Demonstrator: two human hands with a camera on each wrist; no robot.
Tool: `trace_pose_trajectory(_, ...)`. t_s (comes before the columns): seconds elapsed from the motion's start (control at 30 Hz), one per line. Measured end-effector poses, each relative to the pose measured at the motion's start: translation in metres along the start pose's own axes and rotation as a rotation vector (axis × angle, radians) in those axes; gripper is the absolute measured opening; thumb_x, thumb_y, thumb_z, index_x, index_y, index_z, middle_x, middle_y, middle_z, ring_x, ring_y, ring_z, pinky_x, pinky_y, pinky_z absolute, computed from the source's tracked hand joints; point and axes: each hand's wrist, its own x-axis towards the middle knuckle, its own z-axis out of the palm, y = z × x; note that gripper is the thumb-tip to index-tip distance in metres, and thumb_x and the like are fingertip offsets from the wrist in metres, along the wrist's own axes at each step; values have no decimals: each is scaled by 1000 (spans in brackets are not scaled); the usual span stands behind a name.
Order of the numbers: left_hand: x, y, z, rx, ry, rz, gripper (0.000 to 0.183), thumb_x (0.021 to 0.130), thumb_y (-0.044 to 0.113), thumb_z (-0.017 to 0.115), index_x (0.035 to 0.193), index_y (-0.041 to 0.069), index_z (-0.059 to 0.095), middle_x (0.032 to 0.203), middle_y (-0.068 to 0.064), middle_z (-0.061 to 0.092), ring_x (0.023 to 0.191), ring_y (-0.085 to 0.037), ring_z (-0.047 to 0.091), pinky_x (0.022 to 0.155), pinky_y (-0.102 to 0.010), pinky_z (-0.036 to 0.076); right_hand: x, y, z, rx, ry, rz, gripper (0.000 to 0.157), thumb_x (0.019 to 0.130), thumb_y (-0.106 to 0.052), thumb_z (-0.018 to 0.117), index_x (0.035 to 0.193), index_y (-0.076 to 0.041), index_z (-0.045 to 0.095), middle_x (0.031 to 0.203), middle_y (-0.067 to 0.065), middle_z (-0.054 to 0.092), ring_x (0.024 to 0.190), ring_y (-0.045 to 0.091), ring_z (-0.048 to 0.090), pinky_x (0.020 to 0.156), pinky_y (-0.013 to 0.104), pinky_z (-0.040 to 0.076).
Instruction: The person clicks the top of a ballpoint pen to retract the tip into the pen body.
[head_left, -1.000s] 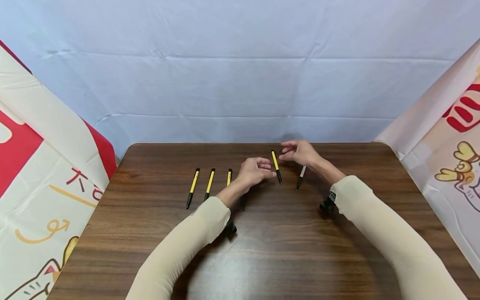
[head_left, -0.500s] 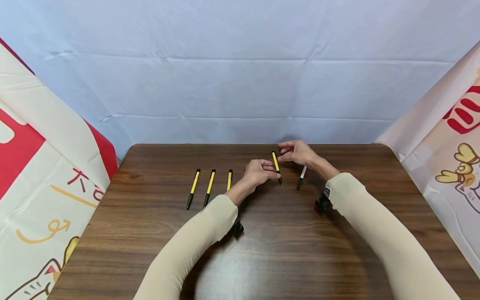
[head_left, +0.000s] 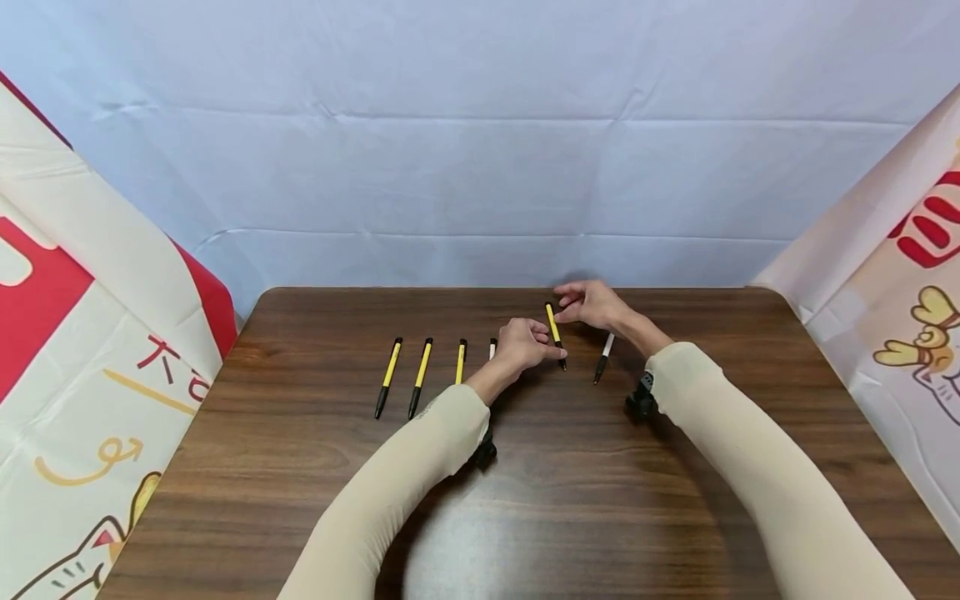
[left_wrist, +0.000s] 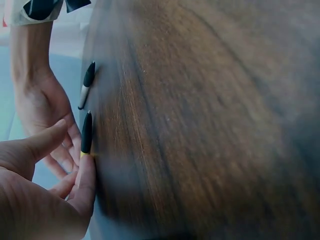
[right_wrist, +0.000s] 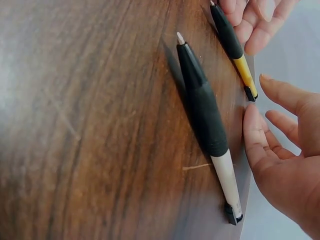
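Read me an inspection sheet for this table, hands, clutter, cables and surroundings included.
Surface: brown wood-grain table, glare on the near part.
Job's things: yellow pen between the hands; white pen to its right; three yellow pens further left; another white pen, partly hidden.
Clutter: nothing seen.
Hands: left hand and right hand beside the yellow pen between them, neither visibly gripping it; contact unclear.
Cables: nothing seen.
Surroundings: pale backdrop, printed cloths either side.

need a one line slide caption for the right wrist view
White pen up front on the table, a yellow pen beyond it between the left hand and the right hand.
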Motion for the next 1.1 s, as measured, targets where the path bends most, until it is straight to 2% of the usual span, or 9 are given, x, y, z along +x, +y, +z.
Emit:
trace_pose_trajectory(0.43, 1, 3, 8, 27, 38, -23, 46, 79, 16, 97, 119, 5, 78, 106, -3, 77, 99, -18, 70, 86, -33, 60, 6, 3, -1, 10, -43, 0, 62, 92, -1, 81, 149, 7, 55, 121, 25, 64, 90, 15, 63, 76, 21, 54)
trace_pose_trajectory(0.7, 1, 5, 9, 103, 52, -13, 44, 77, 22, 99, 115, 8, 80, 104, 0, 78, 105, -19, 69, 92, -33, 59, 7, 0, -1, -32, -71, -8, 62, 93, -3, 81, 149, 6, 55, 118, 24, 64, 87, 18, 65, 77, 27, 55)
trace_pose_trajectory(0.97, 5, 3, 12, 276, 41, 30, 42, 78, 30, 98, 111, 12, 81, 100, 6, 77, 98, -14, 71, 86, -29, 59, 8, 3, -1, -65, -85, 11, 60, 95, -7, 79, 150, 1, 57, 111, 14, 64, 91, 22, 59, 77, 29, 52)
trace_pose_trajectory(1.1, 3, 4, 12, 301, 42, 53, 40, 79, 28, 98, 110, 12, 80, 100, 5, 77, 97, -15, 70, 86, -30, 59, 8, 4, -1, -77, -90, 12, 58, 96, -9, 79, 149, -1, 58, 113, 14, 64, 91, 23, 58, 77, 30, 50)
